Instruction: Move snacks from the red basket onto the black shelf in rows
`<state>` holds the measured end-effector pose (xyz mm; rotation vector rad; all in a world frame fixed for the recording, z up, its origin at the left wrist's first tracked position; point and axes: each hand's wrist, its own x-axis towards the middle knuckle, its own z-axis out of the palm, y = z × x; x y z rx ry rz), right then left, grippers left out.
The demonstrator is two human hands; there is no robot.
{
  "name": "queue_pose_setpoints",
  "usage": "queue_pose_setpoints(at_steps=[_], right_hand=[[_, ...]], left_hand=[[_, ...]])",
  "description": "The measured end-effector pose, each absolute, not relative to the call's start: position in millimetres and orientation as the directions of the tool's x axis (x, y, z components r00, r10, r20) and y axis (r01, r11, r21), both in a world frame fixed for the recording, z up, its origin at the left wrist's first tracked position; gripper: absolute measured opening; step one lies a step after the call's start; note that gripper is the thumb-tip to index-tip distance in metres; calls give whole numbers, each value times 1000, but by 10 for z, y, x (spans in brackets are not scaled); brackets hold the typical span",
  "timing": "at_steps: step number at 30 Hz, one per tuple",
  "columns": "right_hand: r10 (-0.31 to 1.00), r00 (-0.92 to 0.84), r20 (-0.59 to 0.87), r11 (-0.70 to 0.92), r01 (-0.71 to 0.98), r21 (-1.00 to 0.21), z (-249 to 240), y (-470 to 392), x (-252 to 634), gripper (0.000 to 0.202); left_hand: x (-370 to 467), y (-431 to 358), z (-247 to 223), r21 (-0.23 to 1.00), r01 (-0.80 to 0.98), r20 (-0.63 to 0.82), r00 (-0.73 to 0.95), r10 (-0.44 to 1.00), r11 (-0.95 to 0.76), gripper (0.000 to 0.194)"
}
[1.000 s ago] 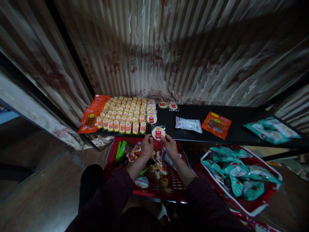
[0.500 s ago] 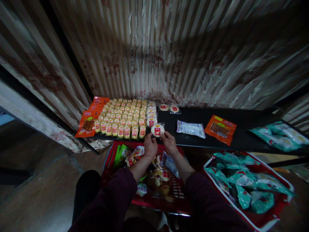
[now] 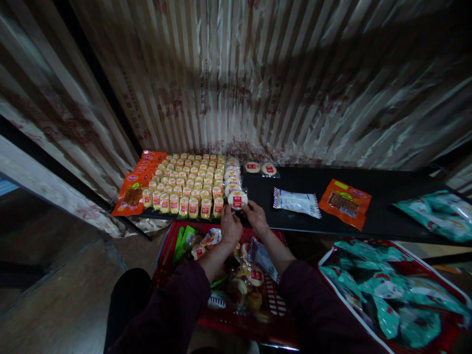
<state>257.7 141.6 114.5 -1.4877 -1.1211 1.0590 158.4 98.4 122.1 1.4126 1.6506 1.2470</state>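
A round white wrapped cake with a red label [image 3: 237,199] is at the front of a column of similar cakes [image 3: 232,177] on the black shelf [image 3: 295,173]. My left hand [image 3: 231,227] pinches its lower left edge, and my right hand [image 3: 256,217] grips its lower right edge. To the left stand rows of small yellow wrapped cakes [image 3: 184,187]. Two more round cakes [image 3: 261,168] lie at the back of the shelf. Below my arms is a red basket [image 3: 171,241] holding mixed packets.
Orange packets [image 3: 130,191] are at the shelf's left end. Rightward lie a white-blue packet [image 3: 297,202], an orange packet [image 3: 344,202] and a teal bag [image 3: 438,214]. Another red basket [image 3: 332,290] with teal bags is below right. A curtain [image 3: 258,83] hangs behind.
The held cake has shifted slightly left, against the front of its column, with both hands still on it. The view has moved a little, so the baskets and right-hand packets appear lower and farther right.
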Motion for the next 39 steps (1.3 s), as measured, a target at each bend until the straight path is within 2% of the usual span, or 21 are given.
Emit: queue_pose_setpoints(at_steps=[4, 11, 19, 24, 39], right_hand=[[983, 175, -64, -101, 218, -971, 1065, 1490, 2579, 45], [984, 174, 29, -52, 447, -893, 1015, 1544, 2582, 36], [979, 157, 128, -34, 751, -660, 1135, 1512, 2538, 33], [977, 172, 128, -85, 859, -505, 1188, 1469, 2527, 37], [960, 176, 219, -12, 804, -594, 1070, 1494, 2583, 35]], left_hand=[[1598, 963, 1223, 906, 423, 128, -206, 970, -30, 54], [1601, 929, 1237, 879, 473, 134, -141, 981, -52, 59], [1572, 940, 1151, 867, 480, 185, -67, 980, -131, 67], [1565, 946, 1131, 870, 476, 180, -69, 981, -127, 66], [1542, 979, 1111, 843, 517, 209, -59, 976, -149, 63]])
